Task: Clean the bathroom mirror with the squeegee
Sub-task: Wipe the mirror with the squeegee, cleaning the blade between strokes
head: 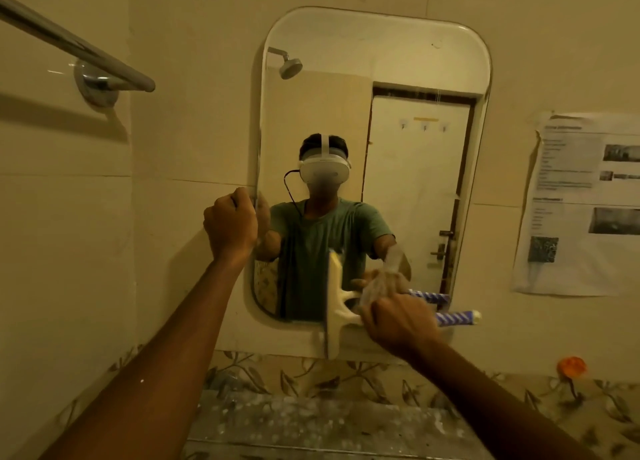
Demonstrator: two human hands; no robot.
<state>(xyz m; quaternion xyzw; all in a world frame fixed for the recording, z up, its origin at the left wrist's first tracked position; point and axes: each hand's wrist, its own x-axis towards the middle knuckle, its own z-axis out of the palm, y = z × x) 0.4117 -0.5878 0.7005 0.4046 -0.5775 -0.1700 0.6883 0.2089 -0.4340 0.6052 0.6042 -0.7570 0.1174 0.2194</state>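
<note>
Forearms enter from the bottom edge, both bare and reaching away from the camera. Beneath them lies a speckled grey ledge (pixel 294 421), and behind it a band of leaf-patterned tiles (pixel 277 373) runs along the foot of a cream tiled wall (pixel 173 130).

Right hand (pixel 398 321): fingers wrapped round the handle of the squeegee (pixel 334 307), together with a pale, crumpled wad that cannot be identified. The cream blade head stands upright, its upper part on the glass near the mirror's lower edge and its lower part over the pale surround below. The blue-and-white striped end of the handle juts out to the right of the fist.

Left hand (pixel 230 226): fingers curled over the left edge of the mirror (pixel 346 79), about halfway up, clamped on it.

The mirror is a tall panel with rounded corners, fixed to the wall.

Hard to make out: the blade is blurred, so its contact with the glass cannot be confirmed. The gripped part of the handle is hidden by the fist. Print on the paper sheet (pixel 585 203) stuck to the wall at right is illegible, and the sheet is cut off by the frame edge.

Surroundings: a chrome towel rail (pixel 76 47) at upper left, cut off by the frame, and an orange hook (pixel 571 366) low on the right. Reflected in the glass are a person in a green shirt wearing a white headset, a shower head (pixel 290 65) and a pale door (pixel 415 182) with three small hooks.
</note>
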